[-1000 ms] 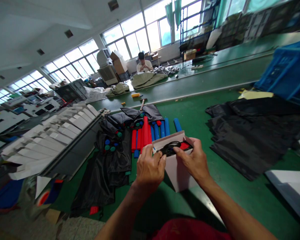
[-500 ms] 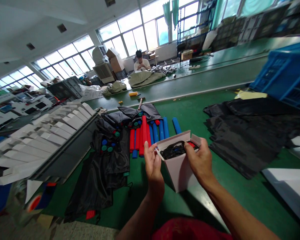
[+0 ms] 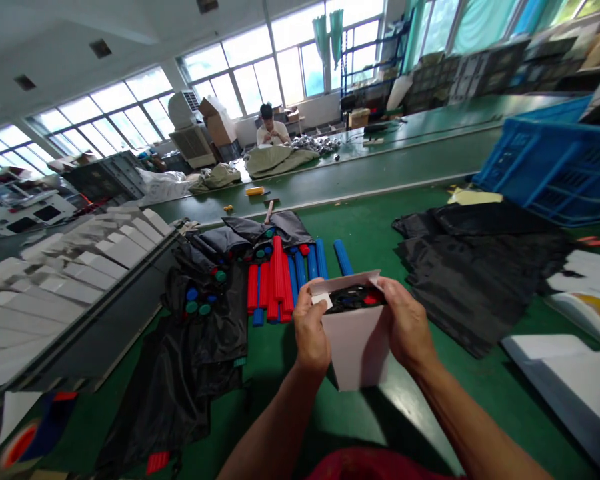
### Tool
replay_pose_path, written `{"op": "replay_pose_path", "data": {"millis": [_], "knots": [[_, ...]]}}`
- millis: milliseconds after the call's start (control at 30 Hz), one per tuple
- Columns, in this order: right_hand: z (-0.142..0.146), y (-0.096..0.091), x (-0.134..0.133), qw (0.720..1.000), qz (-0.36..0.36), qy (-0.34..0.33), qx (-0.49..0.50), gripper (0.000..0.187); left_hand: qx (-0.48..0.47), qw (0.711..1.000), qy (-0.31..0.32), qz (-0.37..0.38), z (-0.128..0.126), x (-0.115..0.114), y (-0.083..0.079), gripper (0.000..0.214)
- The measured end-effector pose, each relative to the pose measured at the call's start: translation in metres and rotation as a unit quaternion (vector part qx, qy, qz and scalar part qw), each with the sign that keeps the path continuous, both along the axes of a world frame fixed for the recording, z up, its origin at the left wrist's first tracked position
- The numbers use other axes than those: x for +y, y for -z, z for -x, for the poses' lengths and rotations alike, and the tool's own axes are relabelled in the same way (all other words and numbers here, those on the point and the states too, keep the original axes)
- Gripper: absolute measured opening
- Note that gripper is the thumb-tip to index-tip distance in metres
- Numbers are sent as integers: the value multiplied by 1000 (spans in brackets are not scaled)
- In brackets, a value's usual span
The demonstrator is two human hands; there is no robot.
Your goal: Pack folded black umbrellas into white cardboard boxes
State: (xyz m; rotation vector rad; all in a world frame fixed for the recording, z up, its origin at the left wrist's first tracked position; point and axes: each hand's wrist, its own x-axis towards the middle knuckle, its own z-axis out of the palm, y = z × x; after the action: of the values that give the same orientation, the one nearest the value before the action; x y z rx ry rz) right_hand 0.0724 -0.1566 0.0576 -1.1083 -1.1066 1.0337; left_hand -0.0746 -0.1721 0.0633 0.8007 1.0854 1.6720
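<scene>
A white cardboard box (image 3: pixel 357 350) stands upright on the green table in front of me, its top open. Inside it sits a black bundle (image 3: pixel 353 299) with red and blue spots showing. My left hand (image 3: pixel 313 330) grips the box's left side, the thumb on a small white flap. On the opposite side, my right hand (image 3: pixel 407 323) holds the upper edge, its fingers partly hidden behind the box. Just beyond the box lie red ribbed rods (image 3: pixel 277 277) and blue ribbed rods (image 3: pixel 321 257).
Black bags (image 3: pixel 220 320) with rod ends poking out lie to the left, beside a grey crate (image 3: pixel 100 327) of white boxes. Flat black bags (image 3: pixel 473 273) lie to the right, near a blue plastic crate (image 3: pixel 545 160). Another person (image 3: pixel 273 130) sits across the tables.
My right hand has moved from the black bundle to the box's right edge. My left hand has closed on the left side, and the box now faces me more squarely.
</scene>
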Motion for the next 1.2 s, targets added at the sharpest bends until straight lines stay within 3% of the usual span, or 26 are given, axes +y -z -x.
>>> {"op": "replay_pose_path", "data": {"millis": [100,167,333,467,633,767,867,1067,1200], "knots": [[-12,-2,6,991,49,-118,38,27,57,998,-28,-7,-3,8,5,14],[-16,-2,8,988,58,-136,52,29,72,997,-31,-24,-5,14,9,13],[-16,6,13,996,-2,-68,60,24,133,985,-1,-111,-8,26,19,29],[-18,15,14,995,-52,-69,56,38,132,978,14,-160,-6,29,25,46],[-18,20,9,993,-70,24,-94,35,252,952,18,-173,2,30,24,26],[-12,18,5,986,-68,72,-135,33,299,941,37,-154,12,29,22,32],[-7,14,3,986,-39,96,-127,37,330,931,56,-144,20,27,16,46],[-2,8,-1,986,-31,121,-114,35,425,880,110,-182,35,28,-14,29],[-2,10,-3,985,-49,121,-116,31,496,825,186,-198,43,31,-29,31]]}}
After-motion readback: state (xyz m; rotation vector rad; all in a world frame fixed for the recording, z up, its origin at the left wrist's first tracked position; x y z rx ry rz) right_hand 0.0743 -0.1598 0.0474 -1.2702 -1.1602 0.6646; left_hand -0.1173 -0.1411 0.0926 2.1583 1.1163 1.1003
